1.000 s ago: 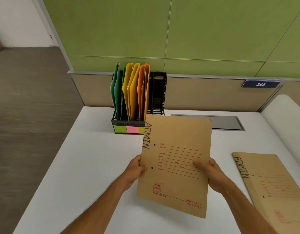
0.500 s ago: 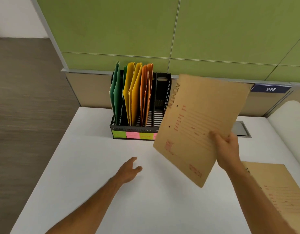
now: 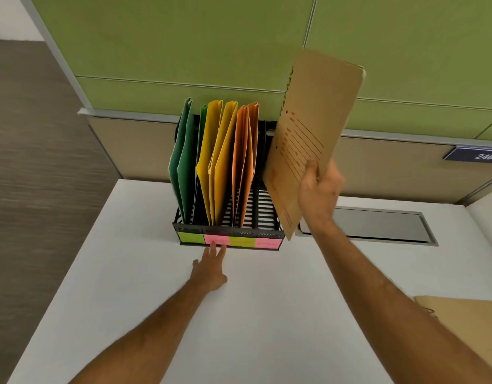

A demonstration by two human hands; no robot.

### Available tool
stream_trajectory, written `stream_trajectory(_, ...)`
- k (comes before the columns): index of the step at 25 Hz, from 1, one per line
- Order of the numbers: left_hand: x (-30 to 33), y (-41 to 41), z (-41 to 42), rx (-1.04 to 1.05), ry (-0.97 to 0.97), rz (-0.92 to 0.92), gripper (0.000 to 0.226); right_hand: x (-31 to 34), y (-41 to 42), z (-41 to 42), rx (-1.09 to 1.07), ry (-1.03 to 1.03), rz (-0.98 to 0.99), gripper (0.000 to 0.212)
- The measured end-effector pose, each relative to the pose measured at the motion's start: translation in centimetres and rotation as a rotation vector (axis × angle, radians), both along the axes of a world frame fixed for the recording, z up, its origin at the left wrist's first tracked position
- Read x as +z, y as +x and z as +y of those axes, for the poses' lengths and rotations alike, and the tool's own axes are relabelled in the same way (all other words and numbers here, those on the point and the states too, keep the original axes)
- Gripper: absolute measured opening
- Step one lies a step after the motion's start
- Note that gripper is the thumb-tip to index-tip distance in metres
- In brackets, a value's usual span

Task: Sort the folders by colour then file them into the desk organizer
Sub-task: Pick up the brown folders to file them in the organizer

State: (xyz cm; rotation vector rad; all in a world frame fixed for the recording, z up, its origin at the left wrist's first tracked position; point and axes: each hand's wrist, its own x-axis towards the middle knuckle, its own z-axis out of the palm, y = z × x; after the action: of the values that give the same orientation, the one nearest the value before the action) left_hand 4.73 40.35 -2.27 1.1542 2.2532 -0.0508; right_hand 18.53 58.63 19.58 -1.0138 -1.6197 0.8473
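Green partition panels (image 3: 183, 37) filled the top of the frame, with a white desk (image 3: 128, 273) below, and against the panel at centre stood the black desk organizer (image 3: 267, 214). Its front rail carried four sticky labels (image 3: 229, 241), two lime and two pink, presumably marking a colour for each slot.

Counting the filed ones: two green folders (image 3: 183, 167) at the left, two yellow folders (image 3: 219, 162) next, then two orange folders (image 3: 246, 162). The rightmost slot looked bare, its slatted floor showing.

And up went the brown ADMIN folder (image 3: 314, 128), right of centre! The right hand (image 3: 318, 189) gripped its lower right edge, thumb curled over the printed face, the other fingers hidden behind. It was held tilted, with its lower left edge at the empty right-hand slot, most likely so that it could slide in edge first. Whether that edge had touched the organizer I couldn't tell.

The left hand (image 3: 211, 268) lay flat on the desk, fingers straight and loosely spread, holding nothing, with its fingertips at the organizer's front rail below a pink label. My guess was that it was bracing the rack against the push.

One more brown folder (image 3: 472, 322) waited flat at the lower right edge of the frame, so two browns remained to be filed.
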Motion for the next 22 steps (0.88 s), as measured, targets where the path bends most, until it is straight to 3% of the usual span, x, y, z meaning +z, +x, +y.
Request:
stream_trajectory(7, -2.5, 0.8, 0.8, 0.071, 0.083, -0.008, 0.103, -3.8, -5.4, 1.0, 0.058, 0.048, -0.028, 0.042)
stream_trajectory(11, -2.9, 0.9, 0.8, 0.057, 0.104, 0.044, 0.097, -6.8, -5.6, -0.1, 0.077, -0.026, -0.047, 0.039)
stream_trajectory(14, -2.7, 0.8, 0.9, 0.050, 0.105, 0.066, 0.094, -8.7, -5.8, 0.0, 0.094, -0.130, -0.192, 0.041)
stream_trajectory(19, -2.4, 0.5, 1.0, 0.033, 0.095, 0.072, 0.090, -10.3, -6.0, 0.3, 0.194, -0.084, -0.440, 0.033)
stream_trajectory(22, -1.8, 0.3, 1.0, 0.049, 0.089, 0.056, 0.090, -13.4, -4.3, -0.1, 0.257, -0.254, -0.628, 0.029)
